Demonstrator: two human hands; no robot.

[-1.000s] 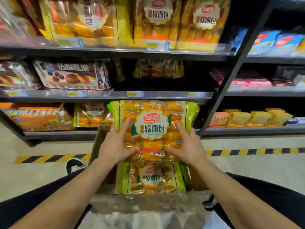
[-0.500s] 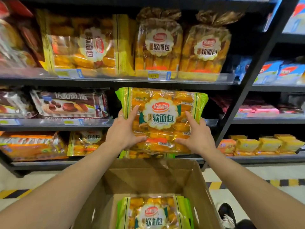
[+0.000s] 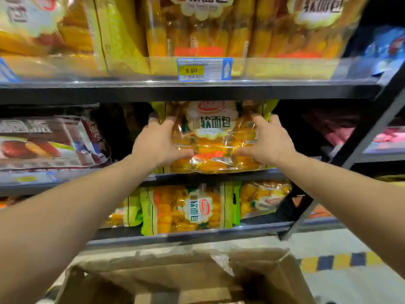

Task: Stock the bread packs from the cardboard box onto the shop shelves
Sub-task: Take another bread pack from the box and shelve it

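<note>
Head view. Box [image 3: 166, 279], bottom centre of frame: cardboard, flaps open, inside mostly out of view. Left hand [image 3: 157, 145] and right hand [image 3: 268, 143], centre of frame, arms extended: each grips one side of a bread pack [image 3: 215, 139], thumb across its front, fingers wrapped round its edge. Pack: upright, label facing out, bottom edge at the lip of the middle shelf [image 3: 219, 175], top just under the shelf above. Lower shelf [image 3: 186, 234]: a similar pack [image 3: 188, 210] turned sideways, more beside it. Left of frame, middle shelf: dark pie pack [image 3: 43, 143]. Top shelf [image 3: 197, 91]: tall packs [image 3: 197, 29], price tag [image 3: 203, 70] reading 6.60. Lower right: striped floor tape [image 3: 339, 261].
</note>
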